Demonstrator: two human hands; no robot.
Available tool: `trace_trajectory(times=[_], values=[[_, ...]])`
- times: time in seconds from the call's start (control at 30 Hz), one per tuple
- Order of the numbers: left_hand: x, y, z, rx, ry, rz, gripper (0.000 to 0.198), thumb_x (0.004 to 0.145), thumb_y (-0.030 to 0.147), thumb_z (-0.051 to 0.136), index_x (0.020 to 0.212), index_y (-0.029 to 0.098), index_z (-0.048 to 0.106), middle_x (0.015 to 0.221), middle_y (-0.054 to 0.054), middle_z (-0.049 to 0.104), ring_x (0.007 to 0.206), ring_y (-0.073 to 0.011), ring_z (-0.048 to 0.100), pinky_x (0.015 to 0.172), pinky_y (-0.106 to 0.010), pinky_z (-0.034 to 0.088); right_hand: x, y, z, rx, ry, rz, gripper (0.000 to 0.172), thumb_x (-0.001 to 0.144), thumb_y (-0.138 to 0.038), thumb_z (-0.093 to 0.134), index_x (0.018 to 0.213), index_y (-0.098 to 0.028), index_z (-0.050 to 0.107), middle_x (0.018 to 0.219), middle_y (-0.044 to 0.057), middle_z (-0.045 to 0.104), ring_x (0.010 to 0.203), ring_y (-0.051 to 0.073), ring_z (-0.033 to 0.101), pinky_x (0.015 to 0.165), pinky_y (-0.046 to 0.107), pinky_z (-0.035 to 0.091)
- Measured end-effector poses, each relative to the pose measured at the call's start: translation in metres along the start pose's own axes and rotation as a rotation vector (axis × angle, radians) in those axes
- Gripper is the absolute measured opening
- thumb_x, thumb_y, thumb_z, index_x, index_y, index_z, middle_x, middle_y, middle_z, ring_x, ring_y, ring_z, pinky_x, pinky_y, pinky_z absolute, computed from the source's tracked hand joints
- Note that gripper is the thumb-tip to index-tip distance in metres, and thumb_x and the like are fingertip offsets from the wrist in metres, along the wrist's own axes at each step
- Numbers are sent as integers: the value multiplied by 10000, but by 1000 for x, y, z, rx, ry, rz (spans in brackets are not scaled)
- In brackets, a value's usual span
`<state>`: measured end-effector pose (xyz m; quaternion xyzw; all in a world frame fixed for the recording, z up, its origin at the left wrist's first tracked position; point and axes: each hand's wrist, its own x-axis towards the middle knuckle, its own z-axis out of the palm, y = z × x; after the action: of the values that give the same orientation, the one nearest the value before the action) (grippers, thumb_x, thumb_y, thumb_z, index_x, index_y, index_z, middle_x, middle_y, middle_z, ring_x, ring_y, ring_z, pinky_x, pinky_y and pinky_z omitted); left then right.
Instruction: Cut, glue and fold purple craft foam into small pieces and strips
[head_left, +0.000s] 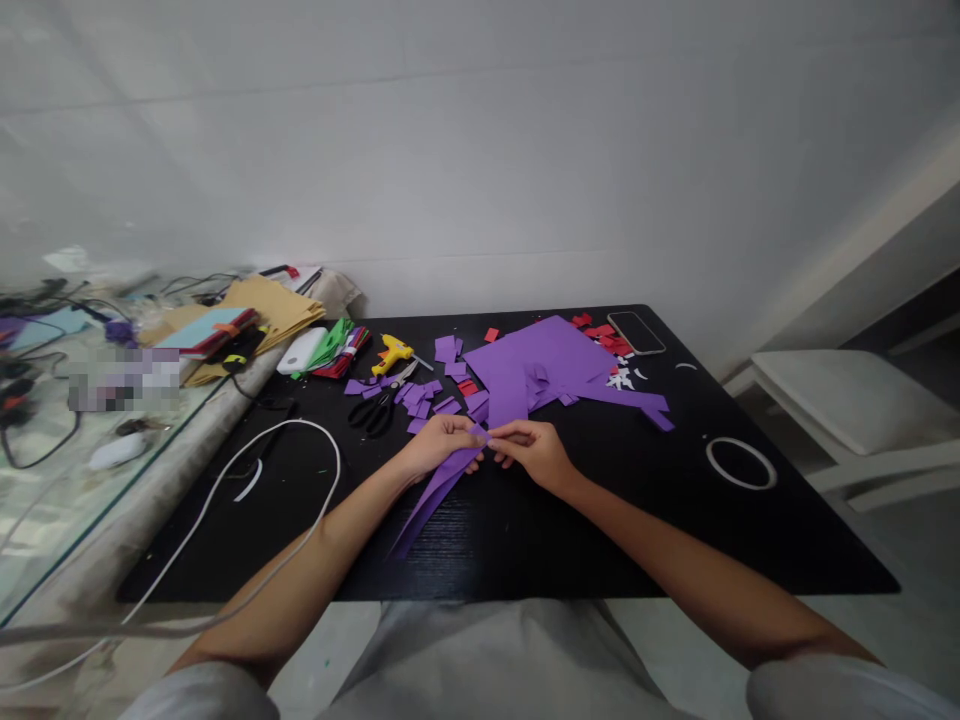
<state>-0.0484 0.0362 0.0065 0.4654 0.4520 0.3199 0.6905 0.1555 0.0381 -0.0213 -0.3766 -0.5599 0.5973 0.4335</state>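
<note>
1. Purple strip [441, 487]: I see it at the centre of the frame, above the black table [600, 520], slanting toward the lower left from the fingers.
2. My left hand [442, 440] has thumb and fingers closed on the strip near its upper end; my right hand [541, 458] pinches that same end, fingertips almost meeting the left's.
3. I take the step in hand to be folding or lining up that end. The next move calls for a steady left pinch while the right fingertips work the edge.
4. I can't make out whether the end is creased or doubled; fingers cover it. The broad purple sheets [551, 350], upper centre-right, overlap, so I can't count them.
5. A white cable [335, 460] crosses the left forearm; a pixelated patch hides something at the left edge.
</note>
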Motion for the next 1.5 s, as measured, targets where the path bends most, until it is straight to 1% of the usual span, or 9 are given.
trace_trajectory(times=[0.23, 0.53, 0.7, 0.83, 1.07, 1.3, 1.5], values=[[0, 2, 3, 5, 3, 9, 344, 666, 375, 854, 734, 116, 639, 682, -58, 717, 513, -134, 660, 532, -241, 542, 1, -1, -1, -15, 12, 11, 398, 656, -462, 873, 877, -144, 780, 626, 32, 717, 544, 161, 670, 529, 286, 578], [0, 3, 1, 12, 6, 0, 320, 677, 358, 845, 760, 110, 660, 682, -54, 718, 509, -127, 659, 521, -227, 537, 3, 1, 0, -9, 8, 0, 422, 659, -472, 869, 894, -134, 778, 635, 35, 717, 561, 156, 671, 546, 280, 573], [-1, 5, 0, -4, 7, -6, 330, 671, 361, 851, 789, 109, 674, 679, -48, 718, 518, -127, 662, 532, -229, 543, 4, 1, 1, 2, -4, -11, 391, 667, -435, 872, 908, -138, 788, 657, 42, 731, 563, 156, 674, 544, 282, 574], [-1, 5, 0, -6, 0, 4, 333, 667, 365, 855, 763, 105, 670, 677, -56, 714, 515, -129, 655, 525, -231, 534, 4, 0, 3, 5, 3, -8, 376, 668, -433, 870, 894, -145, 789, 639, 37, 726, 552, 153, 670, 527, 270, 566], [-1, 5, 1, -3, 14, 0, 350, 659, 378, 863, 738, 106, 656, 684, -66, 715, 512, -131, 651, 519, -237, 531, 3, -2, 2, -34, 3, -11, 381, 678, -453, 861, 894, -148, 789, 647, 42, 725, 566, 172, 683, 530, 292, 579], [-1, 2, 0, 9, -17, 4, 312, 701, 359, 840, 756, 109, 662, 698, -60, 720, 519, -136, 665, 531, -240, 548, -2, -4, 0, -51, 14, 3, 358, 687, -437, 862, 892, -153, 791, 646, 41, 727, 559, 164, 676, 537, 283, 574], [-3, 0, 2, 18, -56, -25, 319, 697, 356, 852, 788, 109, 671, 694, -60, 721, 527, -141, 672, 529, -238, 554, -9, -2, -2, -59, -8, 17, 351, 703, -457, 852, 881, -161, 788, 646, 34, 726, 525, 150, 655, 533, 278, 567]])
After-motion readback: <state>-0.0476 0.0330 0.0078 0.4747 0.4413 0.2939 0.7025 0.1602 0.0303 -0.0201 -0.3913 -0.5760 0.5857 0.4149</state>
